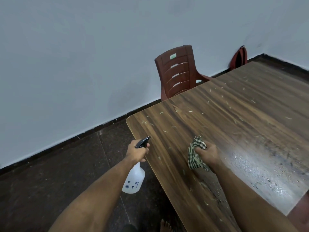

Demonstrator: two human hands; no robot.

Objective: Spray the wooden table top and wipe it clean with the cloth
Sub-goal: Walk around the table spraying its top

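Note:
The wooden table top (234,114) fills the right half of the head view, strewn with small pale scraps and wet with droplets at the near right. My left hand (137,151) grips the black trigger head of a white spray bottle (134,180), held just off the table's left edge with the nozzle aimed over the wood. My right hand (207,154) rests on the table, clutching a bunched green-and-white checked cloth (195,154).
A brown plastic chair (177,72) stands at the table's far side against the pale wall. A red bag (239,59) leans on the wall behind the far corner. Dark stone floor (66,173) lies to the left; bare toes (164,226) show at the bottom.

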